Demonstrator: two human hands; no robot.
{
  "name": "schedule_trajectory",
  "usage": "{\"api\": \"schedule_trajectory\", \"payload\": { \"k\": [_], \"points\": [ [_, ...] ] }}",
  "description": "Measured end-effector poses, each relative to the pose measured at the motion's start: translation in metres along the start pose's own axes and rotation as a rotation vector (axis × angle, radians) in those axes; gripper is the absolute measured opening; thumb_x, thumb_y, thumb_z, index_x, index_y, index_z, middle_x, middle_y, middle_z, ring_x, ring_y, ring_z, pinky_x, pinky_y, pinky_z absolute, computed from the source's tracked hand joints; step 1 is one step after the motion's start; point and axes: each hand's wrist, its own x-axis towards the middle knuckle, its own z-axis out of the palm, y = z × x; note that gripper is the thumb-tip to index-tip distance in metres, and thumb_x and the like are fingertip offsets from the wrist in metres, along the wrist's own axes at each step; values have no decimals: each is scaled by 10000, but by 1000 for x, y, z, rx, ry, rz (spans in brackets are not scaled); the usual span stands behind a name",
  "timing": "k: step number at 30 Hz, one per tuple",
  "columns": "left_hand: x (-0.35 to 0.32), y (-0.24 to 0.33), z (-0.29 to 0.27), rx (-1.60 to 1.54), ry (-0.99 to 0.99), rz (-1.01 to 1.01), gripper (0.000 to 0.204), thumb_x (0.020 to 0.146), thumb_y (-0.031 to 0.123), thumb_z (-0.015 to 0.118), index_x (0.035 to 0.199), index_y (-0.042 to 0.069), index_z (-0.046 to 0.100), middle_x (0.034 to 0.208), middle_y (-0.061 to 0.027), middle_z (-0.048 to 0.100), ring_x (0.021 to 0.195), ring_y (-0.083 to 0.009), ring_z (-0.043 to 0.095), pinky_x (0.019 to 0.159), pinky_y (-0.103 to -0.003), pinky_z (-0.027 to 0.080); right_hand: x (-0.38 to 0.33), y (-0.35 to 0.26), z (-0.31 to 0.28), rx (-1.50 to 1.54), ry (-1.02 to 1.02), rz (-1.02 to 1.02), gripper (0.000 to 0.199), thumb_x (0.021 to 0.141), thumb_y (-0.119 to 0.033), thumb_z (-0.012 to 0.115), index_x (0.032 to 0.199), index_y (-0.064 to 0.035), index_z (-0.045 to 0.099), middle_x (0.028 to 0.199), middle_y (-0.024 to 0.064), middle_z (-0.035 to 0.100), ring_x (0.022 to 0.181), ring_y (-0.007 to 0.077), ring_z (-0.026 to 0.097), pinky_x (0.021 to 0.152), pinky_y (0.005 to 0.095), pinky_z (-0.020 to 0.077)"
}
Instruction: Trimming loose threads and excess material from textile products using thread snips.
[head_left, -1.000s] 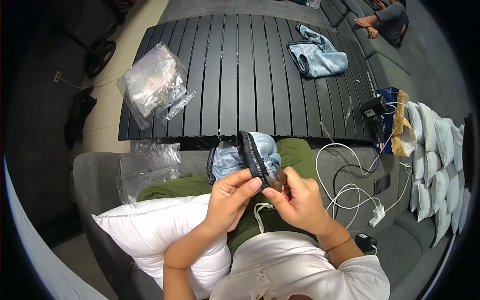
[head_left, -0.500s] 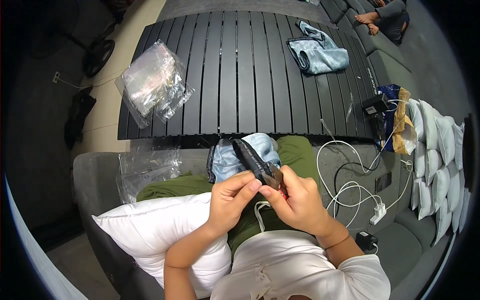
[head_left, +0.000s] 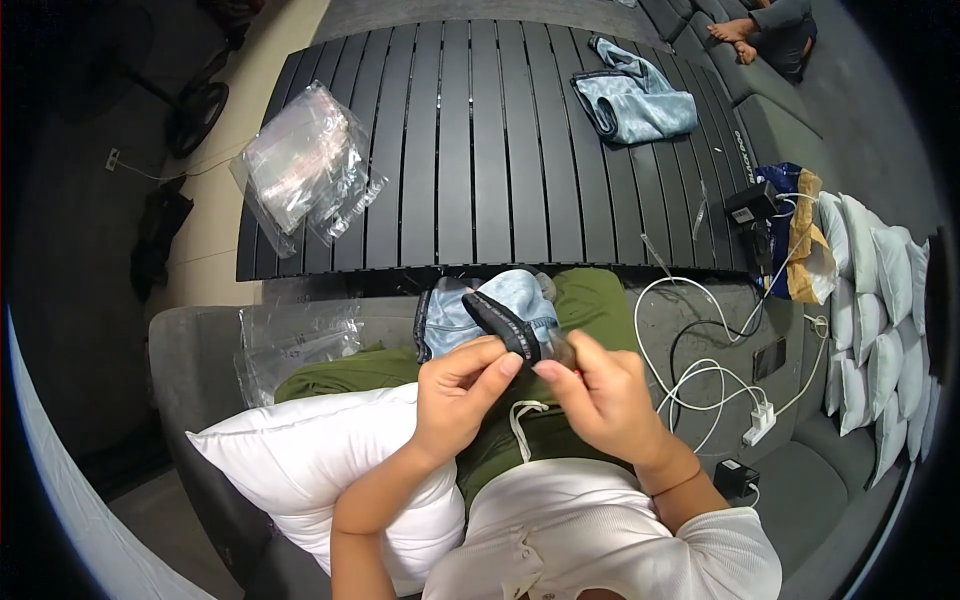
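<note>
A light-blue denim-look garment (head_left: 447, 325) with a black elastic band (head_left: 497, 318) lies bunched over my lap. My left hand (head_left: 462, 395) pinches that band near its lower end between thumb and fingers. Just to the right, my right hand (head_left: 602, 395) is curled around what look like thread snips, a small metal tool with a bit of red. Their metal part (head_left: 555, 348) is blurred, and most of the handle is hidden in the palm. The tool is beside the band; whether it touches is hard to see.
On the black slatted table (head_left: 490, 150) lie clear plastic bags (head_left: 305, 160) and another folded blue garment (head_left: 640, 105). A white pillow (head_left: 310, 440) rests by my left arm. White cables, a power strip (head_left: 760, 423) and a phone (head_left: 770, 358) are at right, near stacked pale cushions (head_left: 870, 320).
My right hand has shifted slightly right, drawing the snips away from the black band. My left hand keeps its pinch, and the band's free end has dipped a little.
</note>
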Motion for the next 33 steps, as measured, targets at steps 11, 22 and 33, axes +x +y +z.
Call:
{"api": "schedule_trajectory", "payload": {
  "k": [11, 22, 33],
  "points": [
    [12, 12, 3, -580, 68, -373, 240, 857, 146, 508, 1046, -2, 506, 951, -102, 588, 837, -165, 595, 716, -312, 521, 0, 3, -5, 115, 155, 71, 269, 761, -132, 645, 887, -10, 441, 603, -17, 415, 496, 31, 329, 439, 170, 284],
    [11, 14, 4, -522, 121, -402, 132, 829, 105, 530, 936, 34, 498, 905, -99, 582, 820, -168, 599, 719, -328, 536, 0, 8, -6, 50, 27, 34, 346, 798, -165, 603, 1067, 4, 466, 618, 9, 465, 494, 69, 395, 461, 194, 340],
    [5, 13, 7, -455, 150, -280, 174, 811, 37, 556, 967, 36, 479, 917, -111, 606, 827, -163, 601, 702, -296, 517, -2, 8, 8, -131, 80, -59, 267, 724, -169, 690, 716, -11, 475, 479, 32, 451, 386, 111, 427, 392, 226, 352]
  ]
}}
